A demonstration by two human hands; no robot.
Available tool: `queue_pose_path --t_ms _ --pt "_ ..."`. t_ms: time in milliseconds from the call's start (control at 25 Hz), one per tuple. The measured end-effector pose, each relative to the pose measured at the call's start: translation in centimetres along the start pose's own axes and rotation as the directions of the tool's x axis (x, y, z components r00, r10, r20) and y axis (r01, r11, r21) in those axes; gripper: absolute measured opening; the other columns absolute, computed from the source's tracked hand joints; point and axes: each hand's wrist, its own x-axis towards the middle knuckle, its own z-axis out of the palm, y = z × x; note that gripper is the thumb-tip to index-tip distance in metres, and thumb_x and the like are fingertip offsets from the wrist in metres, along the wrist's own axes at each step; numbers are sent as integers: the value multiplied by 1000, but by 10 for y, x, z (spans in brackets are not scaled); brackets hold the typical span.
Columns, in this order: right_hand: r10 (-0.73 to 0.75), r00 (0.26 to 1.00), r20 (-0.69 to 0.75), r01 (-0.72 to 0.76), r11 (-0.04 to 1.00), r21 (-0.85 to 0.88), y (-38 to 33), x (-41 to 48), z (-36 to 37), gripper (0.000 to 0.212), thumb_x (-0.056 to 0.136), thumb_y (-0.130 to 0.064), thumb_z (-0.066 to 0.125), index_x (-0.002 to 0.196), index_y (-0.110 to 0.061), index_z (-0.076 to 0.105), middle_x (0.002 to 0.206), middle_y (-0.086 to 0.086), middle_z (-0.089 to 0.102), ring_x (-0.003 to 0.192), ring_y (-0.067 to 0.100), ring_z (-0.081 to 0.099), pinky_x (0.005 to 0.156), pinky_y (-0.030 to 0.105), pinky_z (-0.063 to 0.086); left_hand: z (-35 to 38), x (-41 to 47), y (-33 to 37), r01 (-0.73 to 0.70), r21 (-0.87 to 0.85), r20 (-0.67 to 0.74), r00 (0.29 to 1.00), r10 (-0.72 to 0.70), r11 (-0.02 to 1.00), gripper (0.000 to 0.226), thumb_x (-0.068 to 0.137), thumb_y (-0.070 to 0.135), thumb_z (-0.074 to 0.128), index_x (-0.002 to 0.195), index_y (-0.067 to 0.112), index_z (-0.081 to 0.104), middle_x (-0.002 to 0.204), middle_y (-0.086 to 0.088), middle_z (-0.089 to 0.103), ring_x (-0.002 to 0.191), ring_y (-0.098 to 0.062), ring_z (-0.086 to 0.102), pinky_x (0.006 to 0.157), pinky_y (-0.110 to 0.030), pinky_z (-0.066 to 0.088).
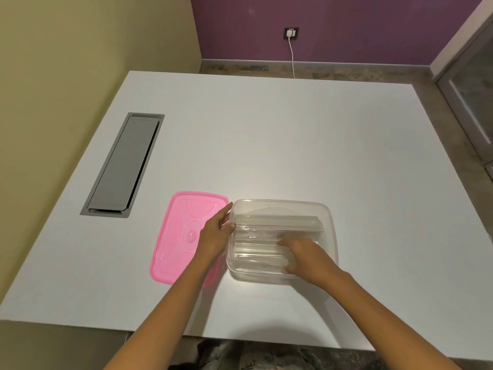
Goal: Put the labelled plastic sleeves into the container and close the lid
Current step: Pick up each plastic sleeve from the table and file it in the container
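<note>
A clear rectangular plastic container [329,217] stands on the white table near its front edge. Transparent plastic sleeves [266,228] lie inside it, one with faint writing. My right hand [304,256] reaches into the container from the front right and rests flat on the sleeves, fingers spread. My left hand [217,231] touches the container's left wall, thumb on the rim. The pink lid [181,236] lies flat on the table just left of the container, partly under my left forearm.
A grey metal cable hatch [122,166] is set into the white table [266,142] at the left. Beyond the far edge, a white charger cable hangs from a wall socket [291,33]. A glass door is at the right.
</note>
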Motion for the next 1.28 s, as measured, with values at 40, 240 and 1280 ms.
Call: queue_pose_path --t_ms 40,240,1280 --pt "13 1000 -5 -13 1000 6 0 0 0 63 78 -27 75 134 -22 47 138 0 52 127 23 47 97 35 44 1 0 -1 -2 -1 -2 1000 2 1000 55 91 0 51 142 20 41 140 -2 52 127 -12 49 107 -40 42" --pt "36 999 3 -36 999 7 -4 -6 -3 59 79 -33 73 133 -22 49 137 4 54 126 25 49 98 36 45 3 1 -3 -5 12 -19 1000 5 1000 54 93 3 49 142 25 41 139 2 53 114 -3 50 99 -28 42" --pt "-69 887 -456 56 998 -41 10 20 -25 21 81 -14 71 102 -14 68 102 2 69 93 26 61 83 36 46 3 1 -4 18 -35 -20 1000 -19 999 54 92 6 54 140 28 43 137 -3 55 129 -16 47 110 -46 36"
